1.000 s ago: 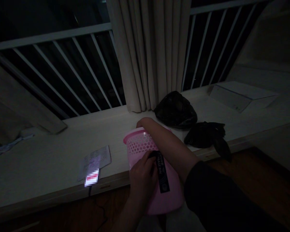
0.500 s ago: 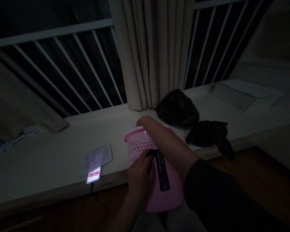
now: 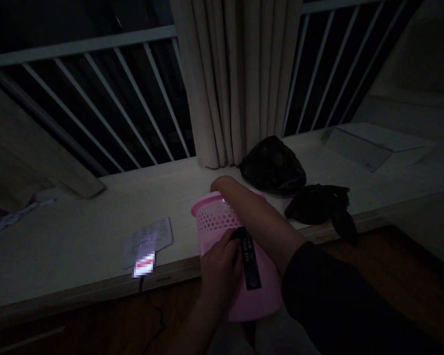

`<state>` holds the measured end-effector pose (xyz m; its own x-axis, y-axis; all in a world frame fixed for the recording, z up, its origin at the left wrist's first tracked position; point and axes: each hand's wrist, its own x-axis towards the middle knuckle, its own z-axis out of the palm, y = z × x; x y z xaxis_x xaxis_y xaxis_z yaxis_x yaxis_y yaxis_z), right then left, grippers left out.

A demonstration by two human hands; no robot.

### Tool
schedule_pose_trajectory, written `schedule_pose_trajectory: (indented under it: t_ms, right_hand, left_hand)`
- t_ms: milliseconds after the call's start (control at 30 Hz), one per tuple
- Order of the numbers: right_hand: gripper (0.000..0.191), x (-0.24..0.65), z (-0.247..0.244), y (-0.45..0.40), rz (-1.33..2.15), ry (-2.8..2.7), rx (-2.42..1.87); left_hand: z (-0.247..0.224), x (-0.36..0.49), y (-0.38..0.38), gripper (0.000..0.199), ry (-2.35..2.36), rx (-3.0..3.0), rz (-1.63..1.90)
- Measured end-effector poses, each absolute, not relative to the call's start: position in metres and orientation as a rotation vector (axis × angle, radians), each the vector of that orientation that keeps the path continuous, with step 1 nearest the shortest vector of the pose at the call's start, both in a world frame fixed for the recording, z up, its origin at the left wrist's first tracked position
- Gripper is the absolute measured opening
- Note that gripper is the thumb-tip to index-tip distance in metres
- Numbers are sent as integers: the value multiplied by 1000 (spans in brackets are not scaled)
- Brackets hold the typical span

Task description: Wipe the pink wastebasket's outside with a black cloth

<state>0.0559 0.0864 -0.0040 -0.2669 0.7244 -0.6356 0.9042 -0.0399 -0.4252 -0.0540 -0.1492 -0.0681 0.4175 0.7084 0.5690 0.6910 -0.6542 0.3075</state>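
While left hand (image 3: pixel 221 264) pinches black label (image 3: pixel 252 268), right hand (image 3: pixel 219 183) bends down inside pink bin (image 3: pixel 253 305), grip hidden.

Very dim overall, darkened corners, bright pixelated patch (image 3: pixel 143 265) lower left, soft detail

Pale ledge (image 3: pixel 96 222) w/ lg blk bag (image 3: pixel 276 165), sm blk bag (image 3: pixel 311 204), flat sheet (image 3: pixel 155 234), prob. white box (image 3: pixel 381 143)

1 dark sleeve (image 3: pixel 333 296), 2 bare forearms (image 3: pixel 261 214), pale legwear (image 3: pixel 281 337)
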Motion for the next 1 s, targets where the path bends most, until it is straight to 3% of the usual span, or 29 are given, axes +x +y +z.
schedule_pose_trajectory:
  t_ms: [700, 1000]
  right_hand:
    - [13, 54, 12, 71, -1057, 1826, 1753]
    - [19, 52, 9, 75, -1017, 1839, 1718]
  left_hand:
    - [-66, -57, -153, 29, 1341, 2571, 1008]
    - [-45, -51, -153, 35, 1508, 2536, 622]
